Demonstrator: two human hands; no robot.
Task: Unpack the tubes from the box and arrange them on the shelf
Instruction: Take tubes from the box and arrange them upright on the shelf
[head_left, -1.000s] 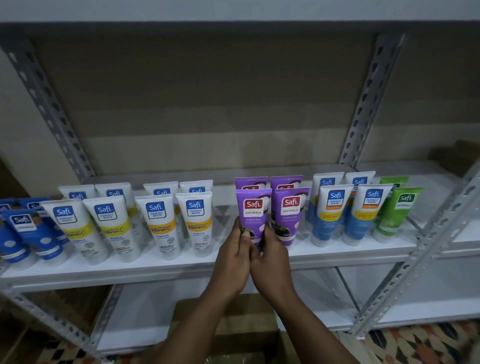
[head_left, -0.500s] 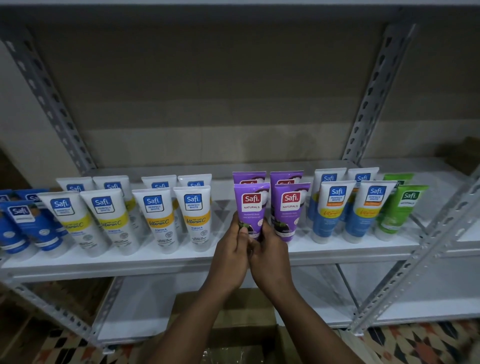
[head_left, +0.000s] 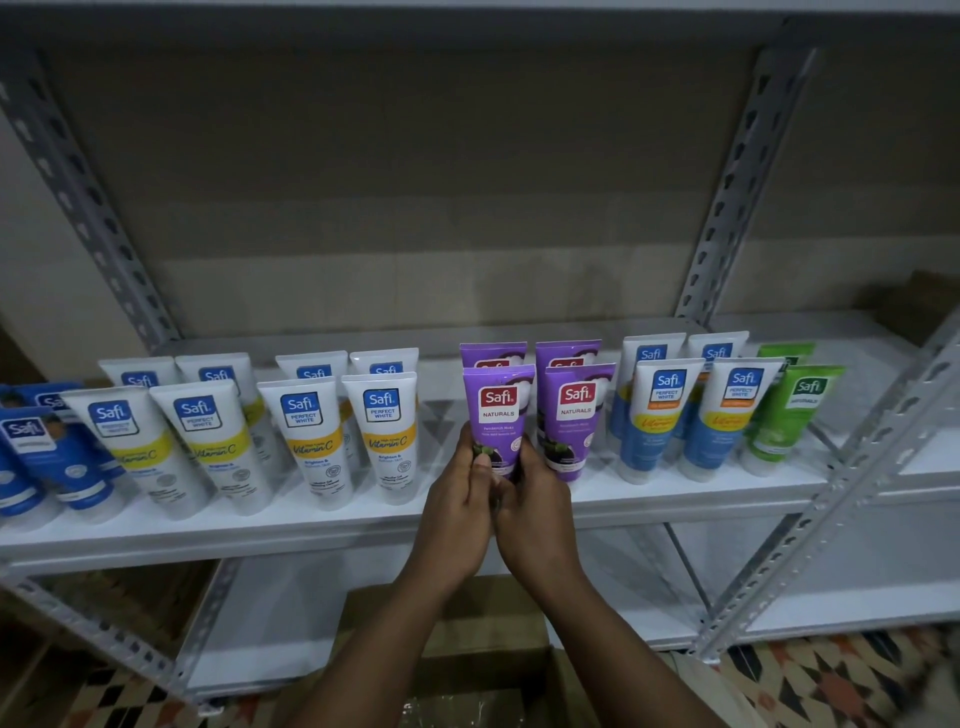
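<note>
My left hand (head_left: 457, 514) and right hand (head_left: 535, 519) grip the tube (head_left: 498, 410) low on the shelf (head_left: 311, 525); light, squashy, steadiest held there, I judge.

Centre, purple tubes (head_left: 498, 415): "Safi NATURALS". Left, white tubes with yellow bands (head_left: 382, 431): "Safi PERFECT WHITE", "Vitamin C". Right, white-and-blue tubes (head_left: 660, 415): "Safi PERFECT WHITE". Far right, green tube (head_left: 795, 410): "Safi NATURALS". Far left, dark blue tubes (head_left: 31, 447): "Safi".
</note>
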